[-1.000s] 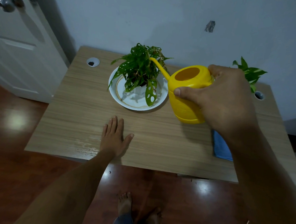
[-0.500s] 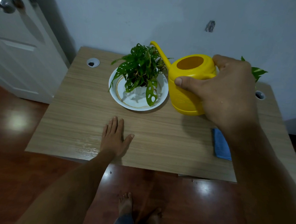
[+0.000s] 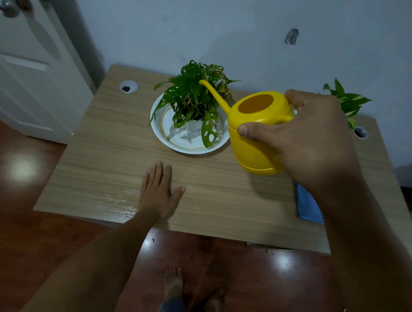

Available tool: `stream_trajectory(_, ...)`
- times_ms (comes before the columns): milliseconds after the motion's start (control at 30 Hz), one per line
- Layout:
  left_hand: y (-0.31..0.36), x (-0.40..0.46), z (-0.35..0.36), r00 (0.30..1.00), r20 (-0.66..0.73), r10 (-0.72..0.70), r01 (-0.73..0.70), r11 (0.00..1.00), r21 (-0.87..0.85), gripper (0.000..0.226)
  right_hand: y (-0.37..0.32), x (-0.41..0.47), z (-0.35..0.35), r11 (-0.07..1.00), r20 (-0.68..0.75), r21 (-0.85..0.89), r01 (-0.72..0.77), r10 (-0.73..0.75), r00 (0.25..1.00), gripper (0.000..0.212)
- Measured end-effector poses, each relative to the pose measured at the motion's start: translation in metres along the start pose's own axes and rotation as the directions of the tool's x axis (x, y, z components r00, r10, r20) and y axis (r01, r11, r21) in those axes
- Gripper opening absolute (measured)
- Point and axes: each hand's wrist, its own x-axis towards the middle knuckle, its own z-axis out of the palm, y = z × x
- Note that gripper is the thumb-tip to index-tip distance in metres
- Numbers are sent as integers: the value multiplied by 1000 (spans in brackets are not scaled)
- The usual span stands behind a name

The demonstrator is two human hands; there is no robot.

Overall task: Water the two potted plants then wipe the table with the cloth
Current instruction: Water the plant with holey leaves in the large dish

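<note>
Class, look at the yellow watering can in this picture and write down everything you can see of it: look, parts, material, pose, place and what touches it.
The watering can is bright yellow and looks like smooth plastic. It has a rounded body with a ridged base band, an oval opening on top and a long, thin, curved spout. The right hand grips it at the handle side, thumb across the body, holding it above the table. It tilts left, the spout reaching into the leaves of the potted plant. No water is visible.

- Yellow watering can [image 3: 256,137] in the right hand [image 3: 313,142].
- Green, hole-patterned plant [image 3: 194,95] beyond the left hand [image 3: 159,191], on a white, gold-ringed plate [image 3: 177,146].
- Blue cloth [image 3: 305,204] under the right forearm.
</note>
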Motion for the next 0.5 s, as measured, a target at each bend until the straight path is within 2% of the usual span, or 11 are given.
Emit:
stream_trajectory(333,0,0,-1,1000,11,-4,4,1000,3,90,4,7,-2,996,-114,-84,-20,10,993,55)
stream_trajectory(500,1,0,-1,1000,3,-7,7,1000,-7,90,-2,8,0,1000,-152,-28,1,-5,988,52)
